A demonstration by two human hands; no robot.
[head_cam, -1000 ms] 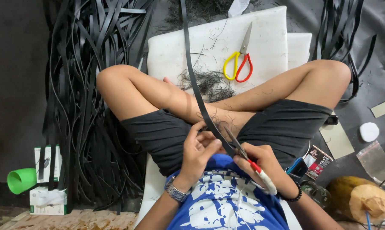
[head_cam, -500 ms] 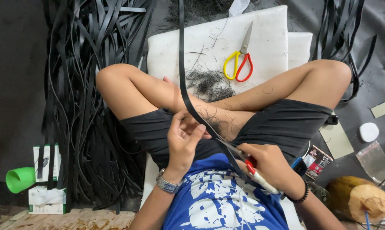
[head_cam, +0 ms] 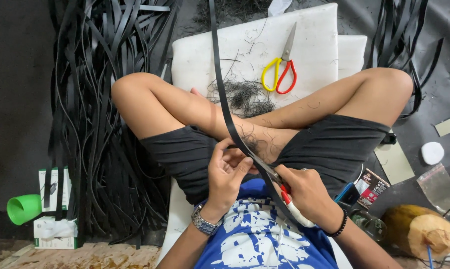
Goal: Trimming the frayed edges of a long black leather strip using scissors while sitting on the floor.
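Note:
I sit cross-legged on a white cushion [head_cam: 255, 45]. A long black rubber strip [head_cam: 219, 84] runs from the top of the view down into my lap. My left hand [head_cam: 227, 174] pinches the strip between thumb and fingers just above my shorts. My right hand [head_cam: 309, 197] is closed around a knife with a red and white handle [head_cam: 293, 208], whose blade lies along the strip's edge beside the left fingers. A small heap of thin black shavings [head_cam: 245, 97] lies on the cushion past my shins.
Yellow and red scissors [head_cam: 281, 69] lie on the cushion. A thick pile of black strips [head_cam: 100, 99] covers the floor at left, more at top right. A green cup [head_cam: 25, 208] and small boxes sit lower left; a coconut [head_cam: 421, 231], packets and a white lid lower right.
My left hand has slid a little along the strip toward my body and regripped it. The knife hand has stayed near my lap, shifting slightly.

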